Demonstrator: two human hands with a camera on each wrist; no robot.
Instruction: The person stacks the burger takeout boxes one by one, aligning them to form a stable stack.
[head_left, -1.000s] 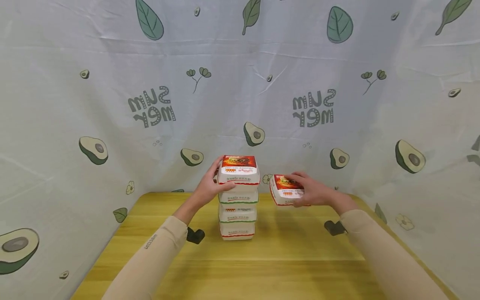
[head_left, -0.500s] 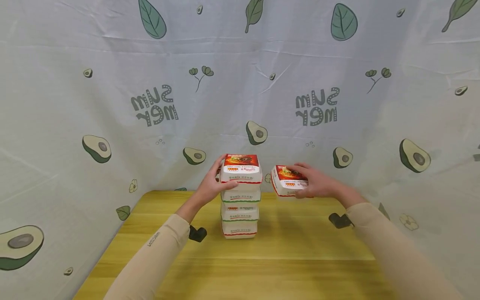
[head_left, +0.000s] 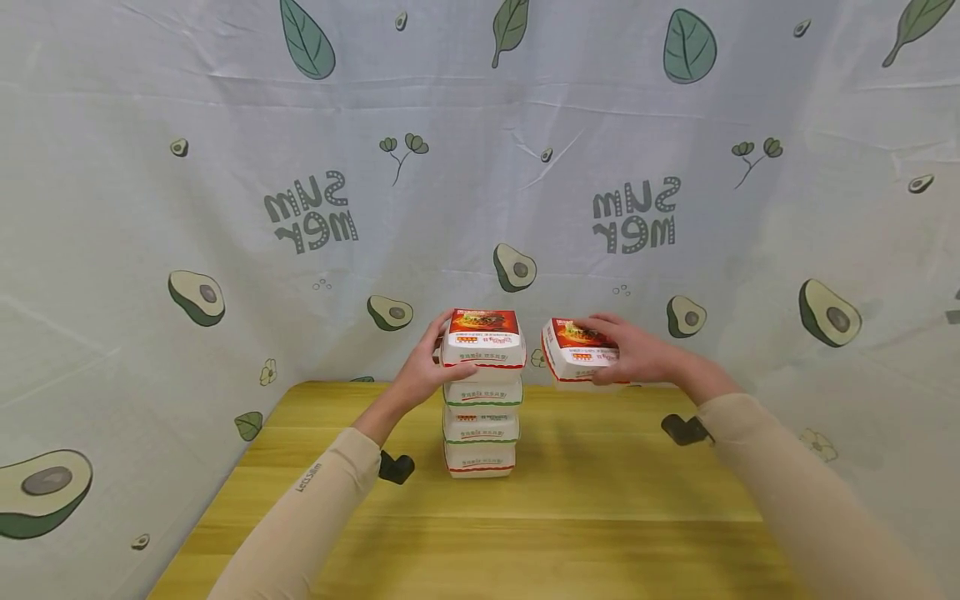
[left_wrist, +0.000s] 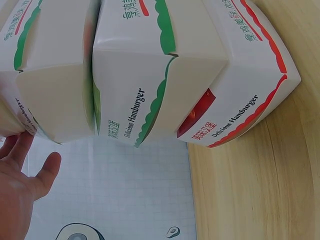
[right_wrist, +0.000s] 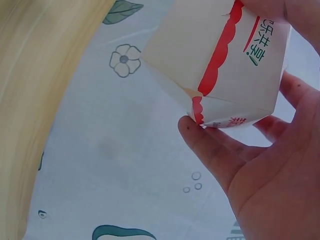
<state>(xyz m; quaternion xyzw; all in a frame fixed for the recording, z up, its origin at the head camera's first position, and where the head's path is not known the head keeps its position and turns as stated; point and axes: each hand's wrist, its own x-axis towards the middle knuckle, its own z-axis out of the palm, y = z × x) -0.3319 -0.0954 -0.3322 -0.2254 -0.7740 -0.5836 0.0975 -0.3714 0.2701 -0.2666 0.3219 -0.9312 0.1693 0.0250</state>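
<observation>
Several white cardboard hamburger boxes with red or green scalloped trim stand in one stack on the wooden table. At its top is a hamburger box with a red burger picture on the lid. My left hand grips this top box from the left, thumb across the front and fingers toward the back. In the left wrist view the lower boxes fill the frame, with the left hand at the left edge. My right hand holds another red-trimmed hamburger box in the air, right of the stack, near top-box height.
The wooden table runs back to a pale curtain printed with avocados and leaves. The curtain also closes in both sides. A dark heart-shaped piece shows beside the left sleeve, another dark piece beside the right sleeve.
My right hand has raised its hamburger box from lower beside the stack to nearly the top box's height. My left hand keeps its grip on the top box; the view has shifted slightly.
</observation>
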